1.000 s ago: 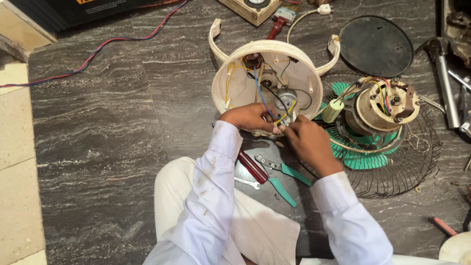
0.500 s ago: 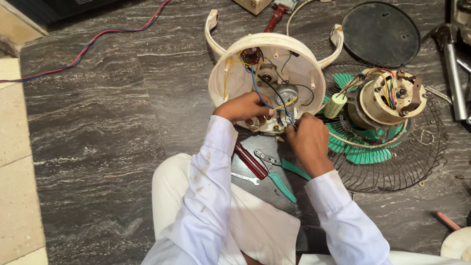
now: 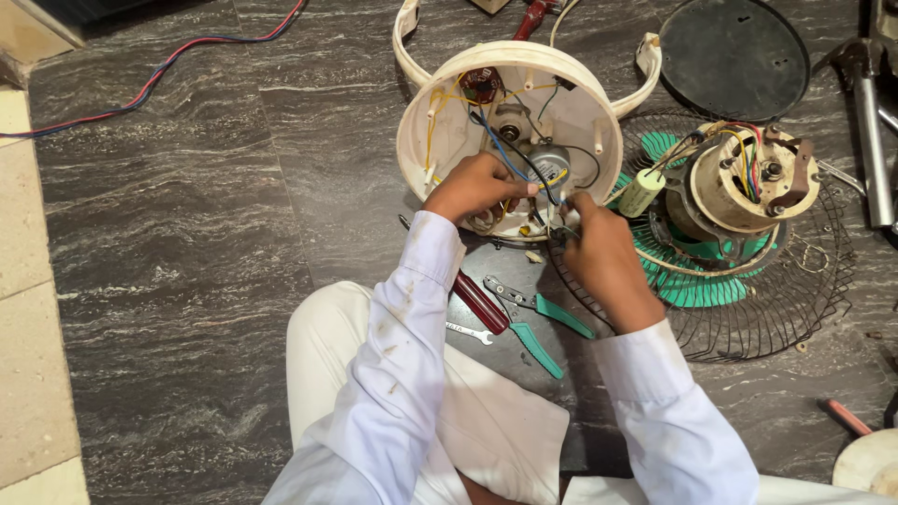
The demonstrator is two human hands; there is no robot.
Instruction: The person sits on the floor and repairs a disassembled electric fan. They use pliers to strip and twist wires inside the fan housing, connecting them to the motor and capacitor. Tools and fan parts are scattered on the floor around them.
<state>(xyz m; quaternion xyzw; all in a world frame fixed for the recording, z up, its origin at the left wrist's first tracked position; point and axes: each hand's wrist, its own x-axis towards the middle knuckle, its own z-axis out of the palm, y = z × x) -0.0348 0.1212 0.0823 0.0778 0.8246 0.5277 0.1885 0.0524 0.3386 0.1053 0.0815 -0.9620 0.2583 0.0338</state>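
A round cream fan housing (image 3: 449,103) lies open on the dark stone floor, with coloured wires and a small grey motor part (image 3: 547,159) inside. My left hand (image 3: 477,185) reaches over the housing's near rim and pinches the wires beside that part. My right hand (image 3: 599,251) is closed on the wire ends at the rim, fingertips almost touching the left hand's. What exactly sits between the fingers is too small to tell.
A fan motor (image 3: 748,187) with a green blade rests on a wire guard (image 3: 795,299) at right. Green-handled pliers (image 3: 543,323), a red-handled screwdriver (image 3: 479,301) and a small wrench (image 3: 468,330) lie by my knees. A black round base (image 3: 734,56) and a red-blue cable (image 3: 150,79) lie farther off.
Both hands have stayed at the housing's near rim, working the wires. The view has shifted slightly, so the housing and motor sit a little higher and further left in frame.
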